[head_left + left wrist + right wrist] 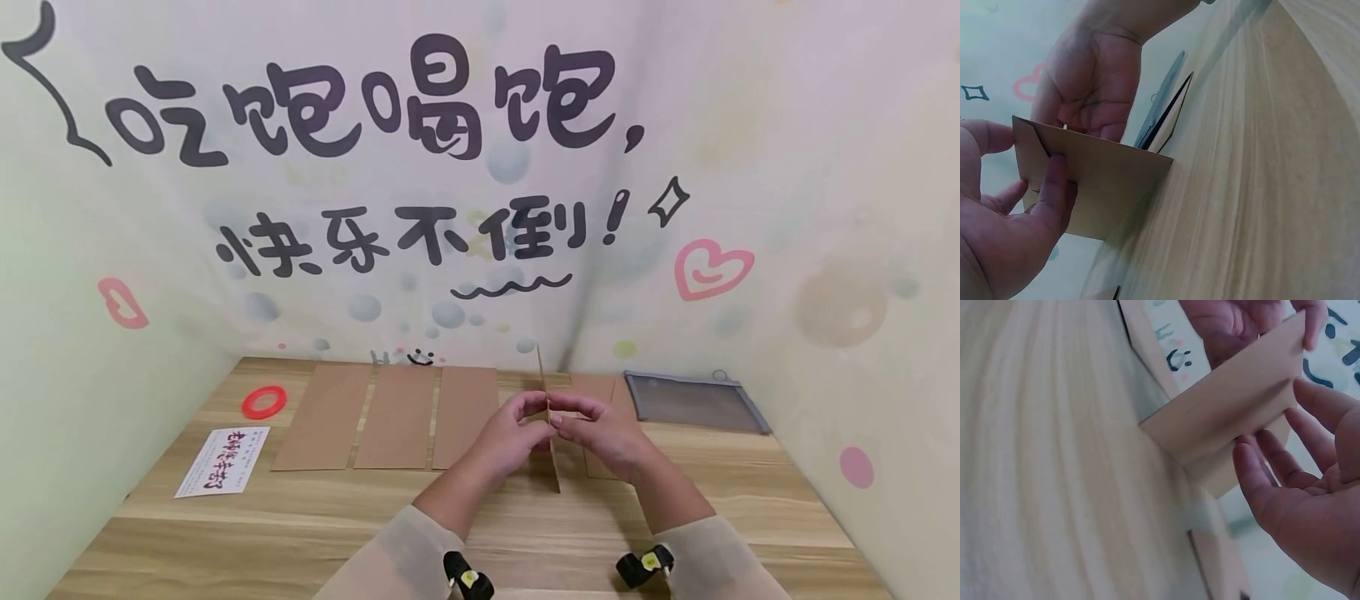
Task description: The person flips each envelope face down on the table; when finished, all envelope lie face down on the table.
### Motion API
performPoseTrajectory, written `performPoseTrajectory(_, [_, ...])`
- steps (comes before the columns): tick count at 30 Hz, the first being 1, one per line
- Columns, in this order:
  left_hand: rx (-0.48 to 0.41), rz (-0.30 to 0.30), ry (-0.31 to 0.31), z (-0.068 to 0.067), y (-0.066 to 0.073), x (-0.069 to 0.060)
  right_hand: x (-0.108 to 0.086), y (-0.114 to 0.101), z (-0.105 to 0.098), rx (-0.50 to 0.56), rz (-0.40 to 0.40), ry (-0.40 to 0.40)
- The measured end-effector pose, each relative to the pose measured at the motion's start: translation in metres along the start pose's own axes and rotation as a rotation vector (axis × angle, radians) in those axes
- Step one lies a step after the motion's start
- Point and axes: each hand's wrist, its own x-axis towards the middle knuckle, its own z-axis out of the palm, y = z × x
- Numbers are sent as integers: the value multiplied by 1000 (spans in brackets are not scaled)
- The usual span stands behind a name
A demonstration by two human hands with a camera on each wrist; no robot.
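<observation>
A flat brown cardboard piece [556, 471] stands on edge above the table, seen nearly edge-on in the head view. My left hand [517, 437] holds it from the left, fingers and thumb bent against it. From the right, my right hand [603, 433] grips the same piece, and the two hands almost meet at it. A broad face of the cardboard piece [1222, 400] shows in the right wrist view, with a second panel below it; whether that is a fold or a separate sheet, I cannot tell. In the left wrist view, its lower corner lies close to the tabletop.
Brown cards [322, 417] lie in a row left of the hands. More brown card [611, 408] lies behind the right hand. A grey mesh zip pouch [697, 404] is at the back right. At left are a red ring [247, 406] and a white printed card [222, 462].
</observation>
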Motion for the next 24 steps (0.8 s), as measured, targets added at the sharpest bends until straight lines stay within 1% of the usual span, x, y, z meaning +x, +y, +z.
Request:
performPoseTrajectory(3, [-7, 4, 15, -1, 1, 1, 1, 5, -1, -20, 28, -24])
performPoseTrajectory(7, [-13, 19, 36, -3, 3, 3, 3, 11, -4, -31, 77, -33])
performPoseTrajectory(11, [3, 1, 72, -8, 3, 4, 5, 15, -8, -34, 127, -16])
performPoseTrajectory(16, [29, -28, 128, -11, 2, 6, 8, 17, -12, -12, 134, 31])
performPoseTrajectory(21, [53, -37, 164, -13, 0, 8, 9, 20, -16, 1, 109, 45])
performPoseTrajectory(24, [81, -38, 181, -15, -3, 9, 9, 22, -18, 7, 96, 38])
